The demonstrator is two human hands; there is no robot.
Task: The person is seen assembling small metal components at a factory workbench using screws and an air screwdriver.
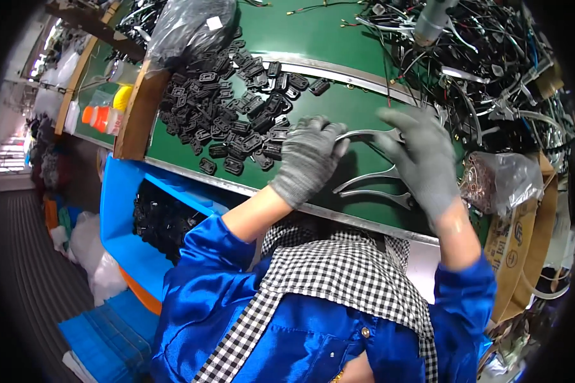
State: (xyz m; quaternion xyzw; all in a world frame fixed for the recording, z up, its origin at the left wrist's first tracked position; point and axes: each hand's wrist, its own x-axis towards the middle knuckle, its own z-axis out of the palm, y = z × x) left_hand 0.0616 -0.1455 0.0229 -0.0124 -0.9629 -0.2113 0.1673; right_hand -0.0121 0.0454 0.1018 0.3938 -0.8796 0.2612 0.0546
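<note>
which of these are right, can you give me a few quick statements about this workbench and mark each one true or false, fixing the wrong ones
1. The left hand and the right hand both wear grey gloves. True.
2. The loose black parts are heaped to the right of the right hand. False: they lie to the left of it, beyond the left hand.
3. The fingers of the left hand are at one end of a curved metal lever. True.
4. The blue bin is filled with white pieces. False: its contents are black.
5. The person's apron is black-and-white checked. True.
6. The bench top is red. False: it is green.
</note>
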